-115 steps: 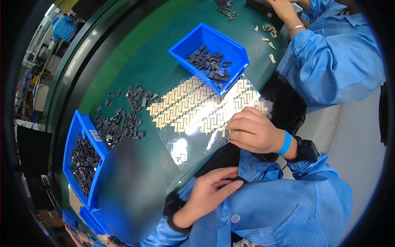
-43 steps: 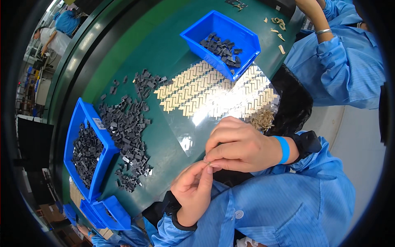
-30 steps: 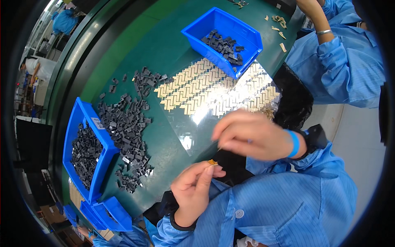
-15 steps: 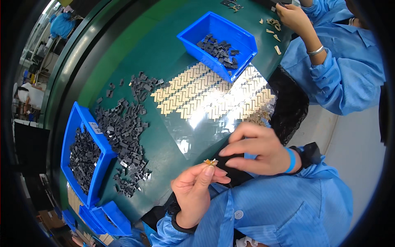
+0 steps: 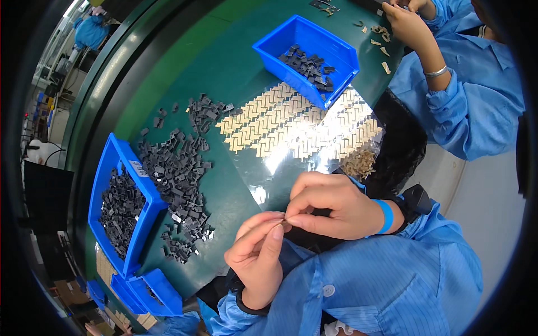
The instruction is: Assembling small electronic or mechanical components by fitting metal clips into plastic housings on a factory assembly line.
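Observation:
My left hand [image 5: 256,260] and my right hand [image 5: 336,206] meet fingertip to fingertip at the table's near edge. Between thumb and fingers, the left pinches a small tan piece [image 5: 284,222], now almost wholly covered. Thumb and index finger of the right are closed at the same spot; what they grip is too small to make out. Just beyond lies a glossy clear sheet [image 5: 251,175] bearing rows of tan, interlocking cut pieces [image 5: 269,126]. A heap of tan scraps [image 5: 358,163] sits past my right hand. Small dark grey parts [image 5: 182,173] are spread to the left.
One blue bin [image 5: 269,59] with dark parts stands on the sheet's far edge. Another blue bin [image 5: 154,201], full of dark parts, is at the left; smaller blue bins [image 5: 162,291] sit nearer. At the far right a co-worker's hand [image 5: 412,28] works beside tan scraps [image 5: 383,35].
My right hand has moved left and its fingers have closed at my left fingertips. The tan piece, visible before, is now mostly covered. The view has shifted slightly.

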The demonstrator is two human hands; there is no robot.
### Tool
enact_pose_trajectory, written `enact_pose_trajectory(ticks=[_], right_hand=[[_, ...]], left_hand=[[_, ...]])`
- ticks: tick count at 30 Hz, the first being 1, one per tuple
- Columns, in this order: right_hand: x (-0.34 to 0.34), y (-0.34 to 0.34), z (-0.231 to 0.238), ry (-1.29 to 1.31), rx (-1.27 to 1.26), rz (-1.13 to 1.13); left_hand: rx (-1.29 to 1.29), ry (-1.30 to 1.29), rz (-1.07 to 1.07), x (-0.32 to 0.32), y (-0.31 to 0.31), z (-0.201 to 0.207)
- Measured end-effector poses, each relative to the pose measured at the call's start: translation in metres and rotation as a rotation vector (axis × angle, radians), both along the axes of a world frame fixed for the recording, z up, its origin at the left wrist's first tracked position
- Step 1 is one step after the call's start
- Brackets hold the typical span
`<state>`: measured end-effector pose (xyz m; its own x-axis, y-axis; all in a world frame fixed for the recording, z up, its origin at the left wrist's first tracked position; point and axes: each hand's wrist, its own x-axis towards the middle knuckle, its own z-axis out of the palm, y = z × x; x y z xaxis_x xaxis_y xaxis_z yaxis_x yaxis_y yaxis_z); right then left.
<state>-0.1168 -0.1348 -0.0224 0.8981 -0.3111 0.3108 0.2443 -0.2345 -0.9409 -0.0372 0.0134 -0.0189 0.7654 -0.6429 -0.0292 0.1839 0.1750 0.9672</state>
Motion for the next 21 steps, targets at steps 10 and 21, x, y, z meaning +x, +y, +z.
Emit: enact_pose_trajectory(ticks=[10,21], right_hand=[[0.004,0.011,-0.003,0.02,0.09,-0.059],[-0.015,-0.017,0.0,0.037,-0.005,-0.095]], left_hand=[[0.002,-0.111,0.036,-0.003,-0.001,-0.004],[-0.198,0.455,-0.048,0.003,0.0,-0.004]])
